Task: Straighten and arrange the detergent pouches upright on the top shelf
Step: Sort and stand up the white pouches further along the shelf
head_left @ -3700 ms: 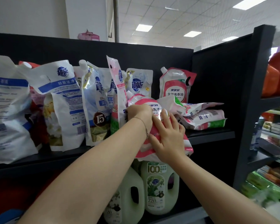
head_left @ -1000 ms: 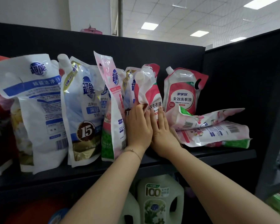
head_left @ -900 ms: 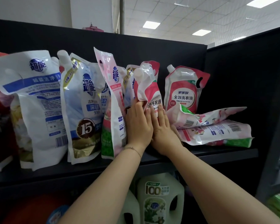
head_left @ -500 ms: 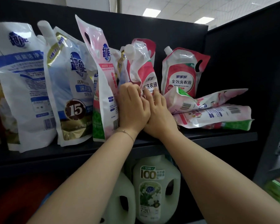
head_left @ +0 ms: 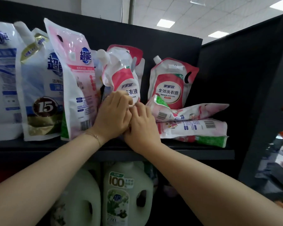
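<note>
Subject: red-and-white soft plastic spouted detergent pouch (head_left: pixel 129 82), standing on black top shelf (head_left: pixel 194 154), just right of tall pink film pouch (head_left: pixel 78 88). Its top is slumped and creased. Left hand (head_left: pixel 112 118) and right hand (head_left: pixel 142 126) meet at its lower front, fingers curled. Cannot tell whether either grip pinches the film or only presses it. Farther right of the pink pouch, two flat pink pouches (head_left: pixel 191 129) lie stacked. Judged liquid-heavy, floppy, slick. Best held low at both side seams and steadied near the spout.
</note>
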Action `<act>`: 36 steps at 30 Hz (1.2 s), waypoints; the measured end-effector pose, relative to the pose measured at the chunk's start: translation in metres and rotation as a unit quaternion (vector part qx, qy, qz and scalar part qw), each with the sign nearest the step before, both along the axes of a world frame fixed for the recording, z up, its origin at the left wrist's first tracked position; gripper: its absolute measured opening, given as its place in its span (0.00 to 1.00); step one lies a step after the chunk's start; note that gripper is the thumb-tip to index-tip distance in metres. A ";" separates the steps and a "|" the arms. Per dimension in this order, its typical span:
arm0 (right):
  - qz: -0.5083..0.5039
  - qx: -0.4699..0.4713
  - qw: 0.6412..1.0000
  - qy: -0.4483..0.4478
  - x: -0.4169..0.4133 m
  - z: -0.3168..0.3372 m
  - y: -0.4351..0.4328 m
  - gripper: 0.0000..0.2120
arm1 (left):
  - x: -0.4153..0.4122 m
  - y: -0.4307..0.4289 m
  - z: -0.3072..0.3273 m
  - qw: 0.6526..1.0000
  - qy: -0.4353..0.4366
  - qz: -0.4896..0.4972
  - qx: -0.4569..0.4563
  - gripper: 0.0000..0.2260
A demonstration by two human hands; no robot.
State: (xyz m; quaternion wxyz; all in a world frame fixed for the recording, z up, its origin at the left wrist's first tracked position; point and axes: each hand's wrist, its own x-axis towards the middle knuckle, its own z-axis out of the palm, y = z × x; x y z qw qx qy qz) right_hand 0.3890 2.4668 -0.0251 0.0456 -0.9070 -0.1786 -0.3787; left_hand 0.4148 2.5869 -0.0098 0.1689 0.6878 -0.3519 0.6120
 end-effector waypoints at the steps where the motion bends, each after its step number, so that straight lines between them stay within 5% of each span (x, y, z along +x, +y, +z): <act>1: 0.013 -0.001 1.000 0.001 -0.009 0.005 -0.015 0.23 | -0.001 -0.007 0.003 1.000 0.006 0.002 0.025 0.08; 7: -0.039 -0.076 0.996 -0.042 -0.041 0.041 -0.106 0.12 | -0.003 -0.080 0.043 0.989 0.106 0.007 0.099 0.14; 11: -0.091 -0.116 0.989 0.017 -0.044 0.056 -0.143 0.08 | 0.006 -0.121 0.045 0.926 0.274 0.146 0.214 0.24; 15: -0.109 -0.159 0.979 0.064 -0.048 0.063 -0.170 0.11 | 0.011 -0.144 0.041 0.894 0.228 0.289 0.256 0.33; 21: -0.088 -0.126 0.983 0.100 -0.045 0.062 -0.167 0.13 | 0.006 -0.146 0.044 0.893 0.168 0.266 0.321 0.17; 26: -0.115 -0.212 0.961 0.135 -0.049 0.056 -0.157 0.25 | 0.010 -0.131 0.039 0.940 0.239 0.186 0.156 0.12; 30: -0.114 -0.215 0.958 0.152 -0.048 0.057 -0.157 0.28 | 0.020 -0.120 0.037 0.939 0.316 0.132 -0.023 0.15; 32: -0.117 -0.203 0.953 0.191 -0.045 0.055 -0.155 0.33 | 0.022 -0.120 0.037 0.922 0.347 0.110 -0.136 0.18; 36: -0.163 -0.173 0.922 0.305 -0.034 0.049 -0.148 0.47 | 0.025 -0.117 0.032 0.830 0.387 -0.016 -0.401 0.17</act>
